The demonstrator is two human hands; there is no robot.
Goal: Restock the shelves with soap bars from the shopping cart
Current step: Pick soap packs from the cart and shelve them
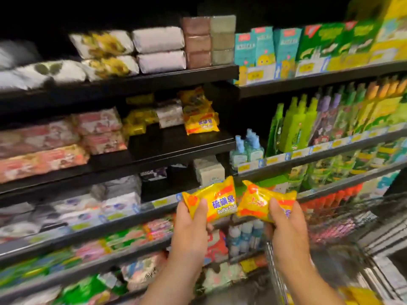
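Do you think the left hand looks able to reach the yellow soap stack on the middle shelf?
Probably yes: nothing blocks the yellow soap stack, though the left hand grips a sulfur soap bar.

Side by side: left soap bar [217,201], right soap bar [255,202]. Behind and above them: shelf [176,140]. To their right: shopping cart [274,269].

Person, head-camera view; two limbs on record.

1. Left hand [191,232]: bare, unclad, back of the hand facing the camera. Thumb and the side of the palm are visible; fine detail is softened by blur.
2. Left forearm [170,285]: bare from the wrist to the lower edge of the frame.
3. Right hand [286,235]: bare, unclad, back of the hand and thumb visible.
4. Right forearm [312,285]: bare from the wrist to the lower edge; outline slightly blurred.
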